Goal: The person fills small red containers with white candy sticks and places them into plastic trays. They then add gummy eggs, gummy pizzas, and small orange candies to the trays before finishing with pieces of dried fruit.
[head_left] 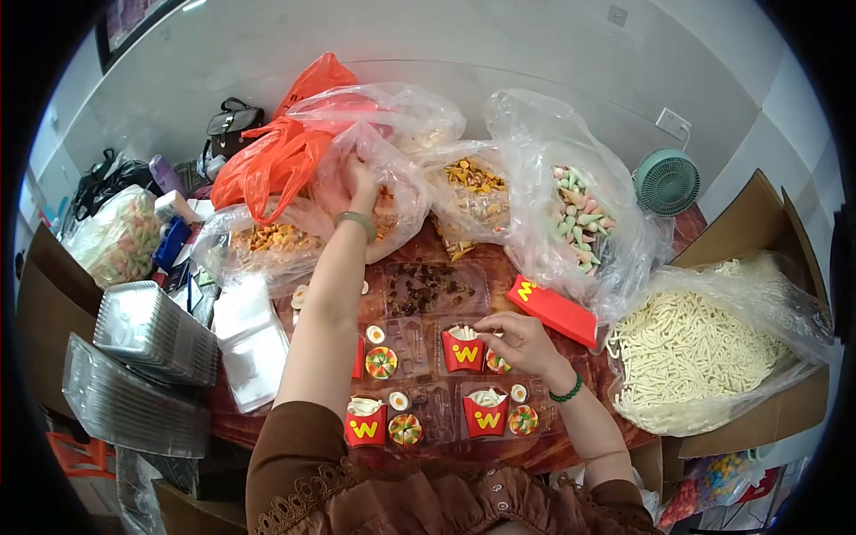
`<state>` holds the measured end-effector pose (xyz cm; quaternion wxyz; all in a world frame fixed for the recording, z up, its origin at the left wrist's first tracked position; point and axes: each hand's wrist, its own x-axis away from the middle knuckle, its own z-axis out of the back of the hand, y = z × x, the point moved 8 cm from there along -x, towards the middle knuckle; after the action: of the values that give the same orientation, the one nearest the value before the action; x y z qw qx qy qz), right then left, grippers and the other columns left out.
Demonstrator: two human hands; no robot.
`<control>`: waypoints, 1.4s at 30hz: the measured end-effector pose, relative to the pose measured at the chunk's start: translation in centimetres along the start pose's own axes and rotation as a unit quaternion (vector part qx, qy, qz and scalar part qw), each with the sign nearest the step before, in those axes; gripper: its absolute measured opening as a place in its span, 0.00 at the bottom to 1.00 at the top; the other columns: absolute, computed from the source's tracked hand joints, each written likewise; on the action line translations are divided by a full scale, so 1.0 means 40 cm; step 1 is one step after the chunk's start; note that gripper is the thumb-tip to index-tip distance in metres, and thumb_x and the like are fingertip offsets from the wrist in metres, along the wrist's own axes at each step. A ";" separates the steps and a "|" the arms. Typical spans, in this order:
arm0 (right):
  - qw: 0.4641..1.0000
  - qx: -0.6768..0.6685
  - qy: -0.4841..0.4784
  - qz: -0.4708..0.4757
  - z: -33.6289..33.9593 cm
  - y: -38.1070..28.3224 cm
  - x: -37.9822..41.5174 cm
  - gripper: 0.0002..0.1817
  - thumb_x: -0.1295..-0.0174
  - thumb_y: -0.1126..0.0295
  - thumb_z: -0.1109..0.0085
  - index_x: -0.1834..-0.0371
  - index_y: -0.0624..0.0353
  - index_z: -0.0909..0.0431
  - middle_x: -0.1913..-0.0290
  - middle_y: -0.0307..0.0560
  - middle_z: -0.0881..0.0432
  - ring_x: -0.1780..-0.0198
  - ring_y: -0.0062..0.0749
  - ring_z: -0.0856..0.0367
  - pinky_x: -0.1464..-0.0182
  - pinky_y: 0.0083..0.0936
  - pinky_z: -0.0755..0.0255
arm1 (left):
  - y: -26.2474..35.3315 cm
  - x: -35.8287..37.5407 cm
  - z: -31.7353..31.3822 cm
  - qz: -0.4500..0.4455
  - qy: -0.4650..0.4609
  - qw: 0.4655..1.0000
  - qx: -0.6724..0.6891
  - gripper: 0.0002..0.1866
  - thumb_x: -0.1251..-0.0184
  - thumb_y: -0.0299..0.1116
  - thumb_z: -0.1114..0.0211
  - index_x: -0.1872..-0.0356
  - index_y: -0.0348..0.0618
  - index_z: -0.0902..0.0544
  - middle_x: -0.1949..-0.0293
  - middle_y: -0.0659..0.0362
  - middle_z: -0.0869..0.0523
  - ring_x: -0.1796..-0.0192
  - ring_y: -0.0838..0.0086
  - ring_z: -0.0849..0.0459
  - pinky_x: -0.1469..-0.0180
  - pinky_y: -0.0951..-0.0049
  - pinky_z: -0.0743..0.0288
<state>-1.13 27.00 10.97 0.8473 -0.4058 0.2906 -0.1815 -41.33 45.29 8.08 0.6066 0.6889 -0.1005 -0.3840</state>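
My left hand reaches into a clear plastic bag at the back, beside a red bag; the film and the angle hide its fingers. Over the clear tray in the middle is my right hand, fingers drawn together at the edge of a red fries box with a yellow W. What they hold, if anything, is hidden. Partly under that hand lies a small round pizza piece. Nearer me, other compartments hold a fries box, an egg piece and a pizza piece.
Stacked clear trays stand at the left. Bags of orange pieces and cone-shaped pieces line the back. Flat red boxes lie right of centre. At the right, a carton holds a bag of pale strips. A green fan stands behind.
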 end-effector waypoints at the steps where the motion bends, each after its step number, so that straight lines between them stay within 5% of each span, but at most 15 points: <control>1: 1.000 0.001 0.013 0.009 0.012 -0.012 0.006 0.10 0.41 0.76 0.38 0.56 0.60 0.19 0.61 0.42 0.16 0.65 0.19 0.20 0.67 0.15 0.27 | -0.008 -0.002 0.016 0.081 0.067 0.992 0.075 0.18 0.39 0.32 0.44 0.48 0.41 0.22 0.52 0.54 0.17 0.56 0.61 0.18 0.57 0.63 0.21; 3: 0.999 -0.008 0.003 -0.038 0.017 -0.007 0.017 0.09 0.41 0.76 0.38 0.57 0.60 0.19 0.62 0.41 0.17 0.65 0.18 0.20 0.65 0.14 0.28 | -0.060 -0.037 0.046 0.157 0.136 0.967 0.148 0.18 0.37 0.34 0.45 0.46 0.42 0.23 0.50 0.56 0.18 0.55 0.59 0.18 0.55 0.62 0.21; 5: 0.999 -0.032 0.025 -0.027 0.023 -0.008 0.029 0.09 0.41 0.76 0.39 0.57 0.60 0.18 0.62 0.42 0.17 0.65 0.18 0.20 0.65 0.15 0.27 | -0.074 -0.026 0.019 0.268 0.066 0.851 0.447 0.18 0.34 0.45 0.48 0.55 0.43 0.20 0.60 0.59 0.16 0.63 0.63 0.17 0.64 0.63 0.20; 6: 0.999 -0.034 0.023 -0.027 0.024 -0.010 0.034 0.09 0.41 0.76 0.39 0.57 0.60 0.18 0.62 0.42 0.17 0.65 0.18 0.20 0.65 0.15 0.27 | -0.094 0.043 0.022 0.268 0.068 0.851 0.446 0.18 0.34 0.45 0.48 0.55 0.43 0.20 0.60 0.59 0.16 0.63 0.63 0.17 0.64 0.63 0.20; 9: 0.999 -0.010 0.006 -0.033 0.018 -0.032 0.031 0.07 0.41 0.76 0.39 0.60 0.63 0.19 0.62 0.46 0.16 0.61 0.27 0.17 0.59 0.22 0.22 | 0.113 0.114 0.059 0.274 0.051 0.780 0.560 0.20 0.31 0.43 0.54 0.47 0.45 0.23 0.53 0.55 0.19 0.58 0.62 0.17 0.64 0.70 0.19; 11: 0.999 -0.014 0.002 -0.038 0.010 -0.037 0.026 0.07 0.42 0.76 0.39 0.60 0.63 0.19 0.63 0.46 0.15 0.61 0.27 0.17 0.59 0.22 0.23 | 0.200 0.142 0.041 0.144 -0.340 0.640 0.674 0.19 0.31 0.39 0.55 0.46 0.45 0.23 0.54 0.55 0.18 0.60 0.61 0.17 0.70 0.76 0.19; 12: 0.999 -0.016 0.001 -0.044 0.005 -0.038 0.023 0.07 0.42 0.75 0.38 0.60 0.63 0.19 0.63 0.46 0.15 0.61 0.27 0.17 0.59 0.22 0.23 | 0.190 0.158 0.056 0.146 -0.337 0.642 0.673 0.19 0.31 0.39 0.55 0.46 0.45 0.23 0.54 0.55 0.18 0.60 0.61 0.17 0.70 0.76 0.19; 14: 0.998 -0.033 0.018 -0.054 -0.005 -0.031 0.010 0.08 0.41 0.74 0.38 0.59 0.63 0.18 0.62 0.45 0.15 0.61 0.24 0.17 0.59 0.21 0.24 | 0.189 0.245 0.092 0.300 -0.144 0.640 0.693 0.18 0.30 0.36 0.55 0.48 0.39 0.24 0.56 0.50 0.19 0.62 0.57 0.17 0.72 0.75 0.18; 15: 0.996 -0.046 0.037 -0.063 -0.007 -0.025 0.001 0.08 0.40 0.74 0.38 0.58 0.63 0.18 0.61 0.44 0.15 0.60 0.22 0.18 0.58 0.19 0.25 | 0.185 0.307 0.109 0.395 -0.032 0.631 0.667 0.19 0.28 0.35 0.57 0.47 0.29 0.28 0.53 0.42 0.22 0.55 0.50 0.19 0.62 0.67 0.15; 18: 0.986 -0.120 0.092 -0.066 -0.011 -0.061 -0.054 0.09 0.39 0.73 0.39 0.57 0.63 0.19 0.61 0.42 0.16 0.60 0.19 0.20 0.57 0.17 0.26 | 0.257 0.506 0.122 0.429 -0.048 0.541 0.722 0.22 0.24 0.37 0.62 0.45 0.23 0.35 0.43 0.34 0.31 0.37 0.40 0.33 0.38 0.50 0.27; 23: 0.996 -0.026 0.062 0.059 -0.066 -0.169 -0.144 0.12 0.41 0.71 0.39 0.56 0.63 0.20 0.61 0.46 0.17 0.61 0.25 0.19 0.58 0.22 0.26 | 0.333 0.777 0.143 0.455 -0.111 0.554 0.688 0.20 0.23 0.37 0.59 0.47 0.28 0.32 0.46 0.40 0.26 0.40 0.45 0.28 0.37 0.51 0.28; 26: 0.995 0.073 -0.061 0.039 -0.135 -0.160 -0.137 0.14 0.44 0.73 0.39 0.53 0.60 0.20 0.61 0.46 0.17 0.59 0.28 0.19 0.56 0.24 0.26 | 0.327 0.886 0.170 0.482 -0.081 0.608 0.626 0.19 0.23 0.39 0.59 0.46 0.33 0.30 0.48 0.47 0.24 0.46 0.58 0.22 0.42 0.55 0.24; 32: 0.981 0.123 -0.138 0.065 -0.238 -0.150 -0.058 0.11 0.44 0.74 0.42 0.57 0.62 0.22 0.64 0.49 0.18 0.61 0.38 0.18 0.58 0.29 0.26 | 0.301 1.013 0.187 0.475 -0.126 0.622 0.609 0.18 0.23 0.38 0.58 0.45 0.33 0.29 0.49 0.49 0.22 0.47 0.61 0.21 0.44 0.59 0.21; 33: 0.974 0.156 -0.148 0.065 -0.254 -0.127 -0.043 0.10 0.44 0.73 0.42 0.60 0.63 0.23 0.65 0.50 0.19 0.60 0.40 0.18 0.58 0.29 0.25 | 0.272 1.040 0.201 0.501 -0.076 0.669 0.544 0.18 0.23 0.37 0.57 0.45 0.35 0.28 0.50 0.51 0.22 0.48 0.63 0.20 0.46 0.62 0.20; 42: 0.979 -0.038 -0.171 -0.101 -0.277 -0.077 -0.008 0.11 0.42 0.75 0.41 0.56 0.63 0.27 0.61 0.43 0.20 0.59 0.25 0.20 0.57 0.22 0.25 | 0.260 1.070 0.234 0.517 -0.042 0.638 0.569 0.17 0.24 0.35 0.55 0.42 0.36 0.30 0.47 0.49 0.23 0.47 0.63 0.20 0.47 0.65 0.20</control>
<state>-8.70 18.85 7.96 0.8454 -0.4903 0.1059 -0.1834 -14.69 9.79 0.45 0.1891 0.7162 -0.6648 0.0971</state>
